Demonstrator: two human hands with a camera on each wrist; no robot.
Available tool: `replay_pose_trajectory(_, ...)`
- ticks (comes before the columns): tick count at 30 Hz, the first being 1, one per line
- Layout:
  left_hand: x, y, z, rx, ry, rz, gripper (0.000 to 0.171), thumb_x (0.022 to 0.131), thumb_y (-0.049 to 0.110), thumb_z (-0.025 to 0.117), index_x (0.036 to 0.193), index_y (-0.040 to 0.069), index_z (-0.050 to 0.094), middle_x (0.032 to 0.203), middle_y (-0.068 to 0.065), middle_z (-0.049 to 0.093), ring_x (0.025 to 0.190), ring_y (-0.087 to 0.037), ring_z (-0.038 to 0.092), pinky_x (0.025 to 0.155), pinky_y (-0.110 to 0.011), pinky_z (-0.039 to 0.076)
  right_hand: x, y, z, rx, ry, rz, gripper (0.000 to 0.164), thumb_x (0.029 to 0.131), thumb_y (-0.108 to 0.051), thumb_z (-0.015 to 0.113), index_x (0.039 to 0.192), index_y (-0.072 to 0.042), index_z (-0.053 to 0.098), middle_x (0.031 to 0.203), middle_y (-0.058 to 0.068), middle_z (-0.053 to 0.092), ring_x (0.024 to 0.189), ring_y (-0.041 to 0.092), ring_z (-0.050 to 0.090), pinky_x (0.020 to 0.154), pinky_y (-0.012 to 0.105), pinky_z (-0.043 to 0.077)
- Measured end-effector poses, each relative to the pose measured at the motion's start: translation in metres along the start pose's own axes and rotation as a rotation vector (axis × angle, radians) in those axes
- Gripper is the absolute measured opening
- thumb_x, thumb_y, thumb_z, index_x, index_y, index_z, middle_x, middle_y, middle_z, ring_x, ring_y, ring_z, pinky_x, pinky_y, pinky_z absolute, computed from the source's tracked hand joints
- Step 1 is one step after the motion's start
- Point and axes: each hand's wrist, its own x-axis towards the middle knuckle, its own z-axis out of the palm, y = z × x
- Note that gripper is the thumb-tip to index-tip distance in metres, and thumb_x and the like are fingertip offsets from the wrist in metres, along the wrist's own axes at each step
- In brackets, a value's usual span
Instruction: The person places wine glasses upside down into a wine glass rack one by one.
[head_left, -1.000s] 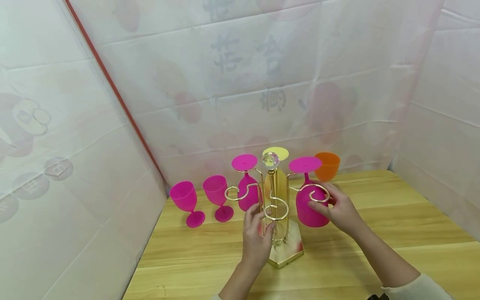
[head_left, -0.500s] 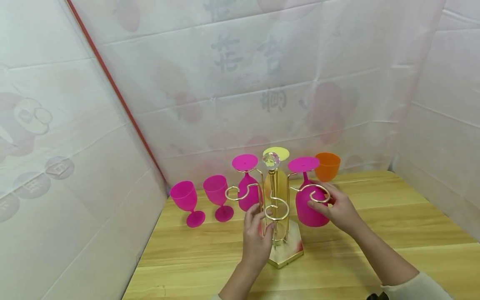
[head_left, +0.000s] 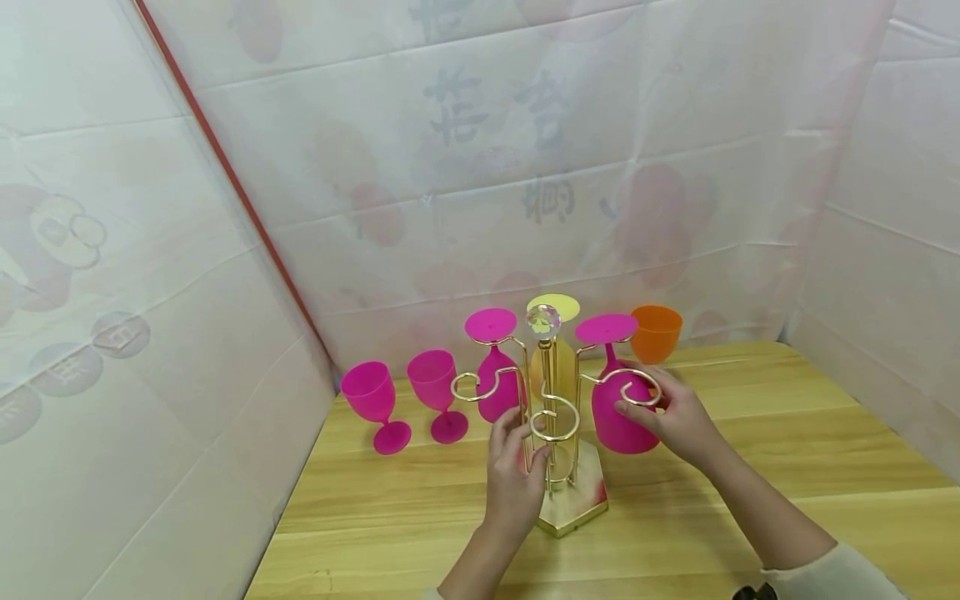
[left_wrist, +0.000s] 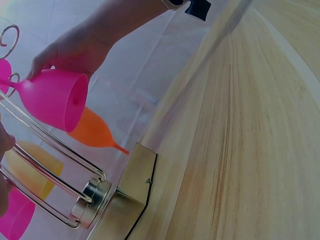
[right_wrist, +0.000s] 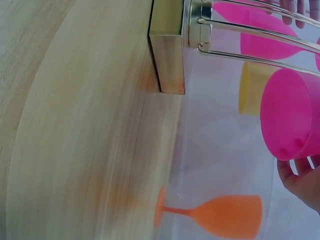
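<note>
A gold wire goblet rack (head_left: 573, 510) with a crystal knob (head_left: 543, 321) and curled hooks stands mid-table. My left hand (head_left: 513, 483) grips its upright rods, thumb on the near side. My right hand (head_left: 686, 421) holds a pink goblet (head_left: 621, 429) upside down by its bowl; its stem is beside the rack's right-hand hooks, and whether it rests in one I cannot tell. Another pink goblet (head_left: 495, 387) and a yellow goblet (head_left: 555, 307) hang upside down on the rack's far side. The right wrist view shows the held pink goblet's open mouth, with fingers at its side.
Two upright pink goblets (head_left: 367, 393) (head_left: 432, 382) stand on the wooden table (head_left: 360, 533) to the left. An orange goblet (head_left: 656, 335) stands upright behind my right hand. White printed sheets (head_left: 480, 167) close in the back and sides.
The foot of the pink goblet in my right hand has shifted very slightly left. My hands and the rack stay practically in place.
</note>
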Motion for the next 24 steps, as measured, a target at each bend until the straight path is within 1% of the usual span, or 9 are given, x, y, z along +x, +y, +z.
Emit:
replay_pose_trajectory(3, 0.0001, -0.0005, 0.0002, 0.014, 0.004, 0.014, 0.03, 0.081, -0.005, 0.074, 0.108, 0.006, 0.064, 0.132, -0.014, 0.049, 0.125, -0.031, 0.054, 0.106, -0.029, 0.045, 0.0005, 0.0009, 0.0007, -0.005, -0.002, 0.008, 0.056, 0.089, -0.024, 0.073, 0.141, -0.02, 0.053, 0.129, 0.015, 0.054, 0.107, 0.039, 0.059, 0.069, 0.037, 0.062)
replay_pose_trajectory(8, 0.0006, -0.0007, 0.0001, 0.017, 0.001, 0.015, 0.031, 0.081, -0.005, 0.074, 0.107, 0.007, 0.064, 0.131, -0.014, 0.05, 0.125, -0.029, 0.054, 0.106, -0.03, 0.046, 0.0015, 0.0031, 0.0015, -0.024, 0.003, 0.019, 0.057, 0.089, -0.026, 0.074, 0.141, -0.022, 0.053, 0.129, 0.014, 0.054, 0.111, 0.037, 0.057, 0.073, 0.04, 0.062)
replay_pose_trajectory(13, 0.0007, -0.0011, 0.0003, 0.016, -0.002, 0.006, 0.031, 0.081, -0.005, 0.075, 0.108, 0.007, 0.064, 0.132, -0.013, 0.05, 0.126, -0.028, 0.054, 0.106, -0.029, 0.046, 0.0025, 0.0037, 0.0021, -0.025, 0.005, 0.018, 0.057, 0.089, -0.026, 0.074, 0.141, -0.022, 0.053, 0.129, 0.014, 0.056, 0.111, 0.037, 0.057, 0.074, 0.04, 0.062)
replay_pose_trajectory(21, 0.0005, -0.001, 0.0, 0.027, 0.002, 0.011, 0.031, 0.081, -0.005, 0.075, 0.107, 0.007, 0.064, 0.132, -0.012, 0.049, 0.125, -0.029, 0.054, 0.105, -0.029, 0.046, 0.0047, 0.0051, 0.0033, -0.013, 0.001, 0.017, 0.057, 0.089, -0.026, 0.074, 0.142, -0.022, 0.052, 0.129, 0.014, 0.056, 0.111, 0.037, 0.058, 0.073, 0.04, 0.062)
replay_pose_trajectory(24, 0.0003, 0.0004, -0.0004, 0.011, -0.006, -0.013, 0.029, 0.083, -0.005, 0.073, 0.108, 0.007, 0.064, 0.133, -0.012, 0.049, 0.126, -0.029, 0.054, 0.106, -0.028, 0.046, 0.0052, 0.0061, 0.0043, -0.003, 0.0, 0.021, 0.058, 0.089, -0.026, 0.074, 0.142, -0.021, 0.052, 0.129, 0.015, 0.057, 0.11, 0.037, 0.058, 0.073, 0.039, 0.062)
